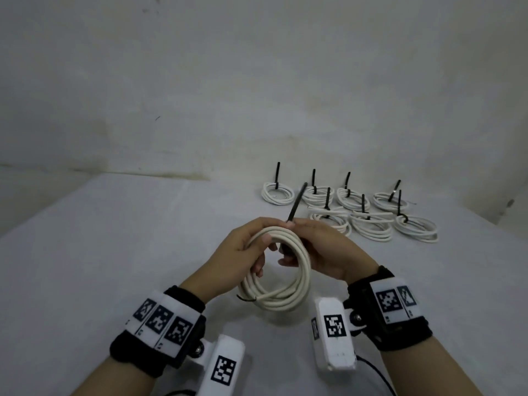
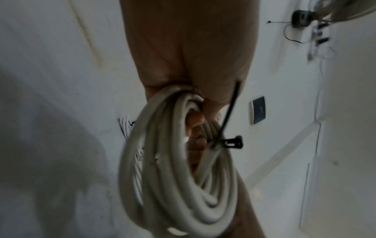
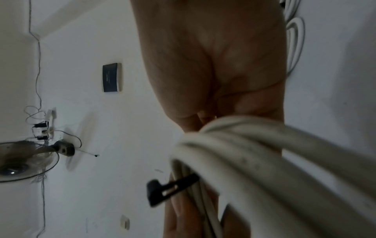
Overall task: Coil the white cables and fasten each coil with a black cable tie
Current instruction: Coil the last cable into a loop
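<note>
I hold a coil of white cable in the air above the table with both hands. My left hand grips the coil's upper left side, thumb on top. My right hand curls round the upper right side and pinches a black cable tie whose tail sticks up and away between the two hands. In the left wrist view the tie wraps the coil, its head jutting to the right. In the right wrist view the tie's head pokes out left of the coil.
Several tied white coils lie in two rows at the back right of the white table, each with a black tie tail standing up. A pale wall rises behind the table.
</note>
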The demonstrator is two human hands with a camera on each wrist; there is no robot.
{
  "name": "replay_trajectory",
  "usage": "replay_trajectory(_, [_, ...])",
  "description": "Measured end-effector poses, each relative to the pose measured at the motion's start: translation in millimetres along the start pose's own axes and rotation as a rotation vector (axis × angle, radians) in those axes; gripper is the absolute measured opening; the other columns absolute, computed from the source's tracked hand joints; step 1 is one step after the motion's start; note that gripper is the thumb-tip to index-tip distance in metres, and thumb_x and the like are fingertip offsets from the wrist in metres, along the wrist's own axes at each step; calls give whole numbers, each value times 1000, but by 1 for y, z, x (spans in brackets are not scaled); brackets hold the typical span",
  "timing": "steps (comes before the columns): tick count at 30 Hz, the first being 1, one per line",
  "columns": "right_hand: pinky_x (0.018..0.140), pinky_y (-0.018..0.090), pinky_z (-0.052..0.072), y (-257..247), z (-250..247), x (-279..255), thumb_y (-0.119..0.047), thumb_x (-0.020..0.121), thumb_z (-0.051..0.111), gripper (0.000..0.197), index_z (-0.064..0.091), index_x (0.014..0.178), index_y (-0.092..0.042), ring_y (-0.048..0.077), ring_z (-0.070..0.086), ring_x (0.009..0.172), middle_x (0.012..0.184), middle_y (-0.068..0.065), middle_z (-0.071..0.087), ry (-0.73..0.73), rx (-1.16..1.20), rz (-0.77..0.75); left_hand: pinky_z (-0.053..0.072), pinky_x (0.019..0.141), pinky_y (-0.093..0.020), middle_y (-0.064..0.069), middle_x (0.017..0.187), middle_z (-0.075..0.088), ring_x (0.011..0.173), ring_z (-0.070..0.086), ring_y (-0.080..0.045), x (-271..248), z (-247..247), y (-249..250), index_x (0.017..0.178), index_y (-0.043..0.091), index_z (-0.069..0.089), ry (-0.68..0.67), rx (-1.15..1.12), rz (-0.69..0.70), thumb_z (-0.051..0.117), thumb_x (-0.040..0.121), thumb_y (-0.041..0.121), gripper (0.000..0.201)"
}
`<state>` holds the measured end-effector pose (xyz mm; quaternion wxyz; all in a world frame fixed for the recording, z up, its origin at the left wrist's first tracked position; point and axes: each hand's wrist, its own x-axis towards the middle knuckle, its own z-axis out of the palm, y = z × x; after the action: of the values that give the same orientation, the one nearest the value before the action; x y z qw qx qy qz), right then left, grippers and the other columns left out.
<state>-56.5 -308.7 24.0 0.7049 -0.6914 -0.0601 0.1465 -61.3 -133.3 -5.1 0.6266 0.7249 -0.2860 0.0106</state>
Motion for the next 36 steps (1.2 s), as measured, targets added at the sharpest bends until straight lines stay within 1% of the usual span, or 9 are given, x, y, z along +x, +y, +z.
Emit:
replay_trajectory(9, [67,32,56,23,12,6,-9,99,39,28,58,82,1,10,46,37,50,6,56,58,127,117,45,59,-22,21,86,61,58,47,-11,-10,4,-14,116,24,61,-60,46,21,40,100,9,30])
replay_trajectory(13, [58,28,56,29,12,2,-5,98,40,25,57,82,3,12,50,41,54,9,57,65,204,120,46,66,-14,12,92,65,72,59,0,-14,7,-8,115,14,61,-111,17,20,53,94,7,23])
replay_trajectory(16, [54,25,52,31,16,1,-4,98,38,21,56,97,5,16,52,51,69,15,57,25,247,120,50,80,-20,4,97,71,90,67,-9,-15,8,-8,108,13,65,-64,70,65,68,84,15,25])
replay_trajectory(20, [56,27,56,31,24,1,-9,100,37,21,55,101,2,12,52,43,72,14,56,-4,235,88,50,71,-13,-3,88,73,81,69,-18,-14,10,-8,96,13,70,43,3,42,70,77,15,19])
replay_trajectory(22, [55,26,54,33,24,3,-10,99,42,20,56,90,0,13,54,50,67,9,59,58,126,2,49,66,-11,-4,79,73,73,69,-17,-15,10,-6,96,7,71,62,-31,38,71,76,10,20])
replay_trajectory(25, [52,19,47,35,21,6,-10,95,54,19,62,79,-6,9,56,54,64,2,62,259,-79,-221,39,49,-6,12,59,65,47,54,4,-15,10,-5,98,-3,69,110,-71,-1,69,79,3,20])
replay_trajectory(27, [58,20,51,34,19,6,-3,91,58,10,68,91,-5,12,65,63,74,6,65,340,-15,-349,32,41,-12,13,50,58,39,41,1,-15,11,-5,96,0,70,121,-114,-52,68,79,10,20])
replay_trajectory(30, [65,27,56,30,14,4,5,85,62,18,68,97,-7,19,69,72,76,5,67,439,78,-516,25,39,-17,10,44,47,37,28,-6,-15,13,-4,95,6,71,134,-218,-122,66,72,26,31])
replay_trajectory(36, [64,26,53,27,7,1,8,71,76,27,62,79,-13,17,68,69,73,0,71,457,-120,-760,23,38,-15,5,53,47,38,26,-5,-16,11,-2,86,14,72,117,-347,-181,64,69,33,27])
